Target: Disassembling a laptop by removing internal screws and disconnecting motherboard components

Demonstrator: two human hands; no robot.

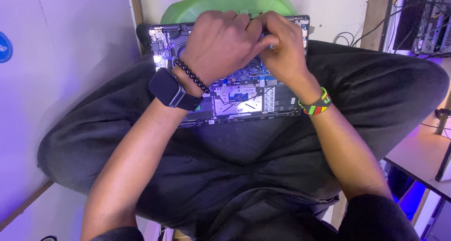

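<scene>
Head view: an opened grey laptop base with exposed circuit boards (235,97) lies on the person's dark-trousered lap (235,175). Left hand (218,46) and right hand (282,46) pinch something tiny at its upper edge; green plastic seat (230,3), pale wall (66,57).

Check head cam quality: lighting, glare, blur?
Head view: purple-blue cast on the left wall and at the right edge; glare on the metal plate of the open laptop; left hand and right hand sharp, slight softness at the fingertips; wide-angle stretch bows the knees outward; whether either hand holds anything is hidden.
</scene>
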